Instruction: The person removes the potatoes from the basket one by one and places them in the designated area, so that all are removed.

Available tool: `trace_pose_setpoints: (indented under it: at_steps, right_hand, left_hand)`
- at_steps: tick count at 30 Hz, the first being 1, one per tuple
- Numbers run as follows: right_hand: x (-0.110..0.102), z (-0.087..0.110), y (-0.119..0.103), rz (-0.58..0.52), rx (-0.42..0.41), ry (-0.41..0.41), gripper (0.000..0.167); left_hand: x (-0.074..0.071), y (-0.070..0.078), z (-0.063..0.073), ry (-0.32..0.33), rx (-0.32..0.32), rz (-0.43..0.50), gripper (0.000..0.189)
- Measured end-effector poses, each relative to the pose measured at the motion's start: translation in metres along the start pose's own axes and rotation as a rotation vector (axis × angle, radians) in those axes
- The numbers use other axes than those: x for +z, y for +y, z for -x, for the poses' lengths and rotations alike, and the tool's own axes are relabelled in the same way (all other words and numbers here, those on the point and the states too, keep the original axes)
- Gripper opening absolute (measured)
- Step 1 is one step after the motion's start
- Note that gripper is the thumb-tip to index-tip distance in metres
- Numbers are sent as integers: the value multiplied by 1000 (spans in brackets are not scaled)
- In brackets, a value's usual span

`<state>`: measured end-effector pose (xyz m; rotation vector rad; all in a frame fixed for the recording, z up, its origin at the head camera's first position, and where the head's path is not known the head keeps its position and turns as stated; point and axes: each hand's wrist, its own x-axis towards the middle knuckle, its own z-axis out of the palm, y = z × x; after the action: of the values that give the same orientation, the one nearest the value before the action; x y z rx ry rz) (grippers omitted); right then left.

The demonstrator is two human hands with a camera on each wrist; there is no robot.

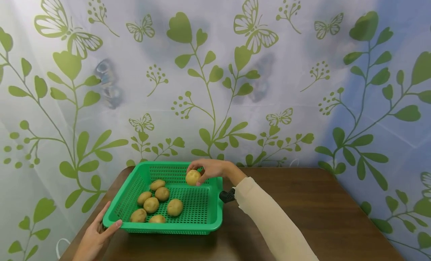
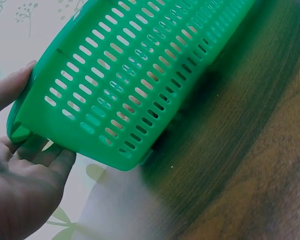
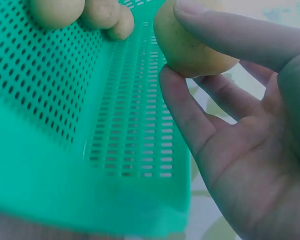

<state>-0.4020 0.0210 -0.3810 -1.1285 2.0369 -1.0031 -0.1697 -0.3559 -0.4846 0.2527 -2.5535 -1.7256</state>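
Note:
A green plastic basket [image 1: 215,212] with slotted walls stands on the table. My left hand [image 1: 95,236] grips its near left corner, thumb over the rim and fingers beneath it, as the left wrist view also shows. Over the far right part of the basket, my right hand [image 1: 210,170] holds a potato [image 1: 193,177] between thumb and fingers, raised above the basket floor. Several more potatoes lie inside, mostly toward the left; one potato [image 1: 175,208] sits near the middle. In the right wrist view the held potato [image 3: 190,47] shows close to the basket's wall.
The brown wooden table [image 1: 289,201] extends to the right of the basket. Behind it hangs a pale curtain [image 1: 215,85] printed with green leaves and butterflies. A small black object [image 1: 227,195] shows at the right wrist, beside the basket's right rim.

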Motion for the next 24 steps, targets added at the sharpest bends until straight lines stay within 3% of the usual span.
trace_pose_setpoints:
  at_steps: [11, 20, 24]
  right_hand:
    - [-15, 36, 7, -20, 37, 63, 48]
    - [-25, 65, 18, -33, 76, 102, 49]
    - [-28, 79, 25, -32, 88, 123, 49]
  left_hand:
    - [1, 1, 3, -18, 40, 103, 91]
    - [0, 1, 4, -10, 56, 54, 91]
    - [2, 1, 3, -14, 28, 60, 92]
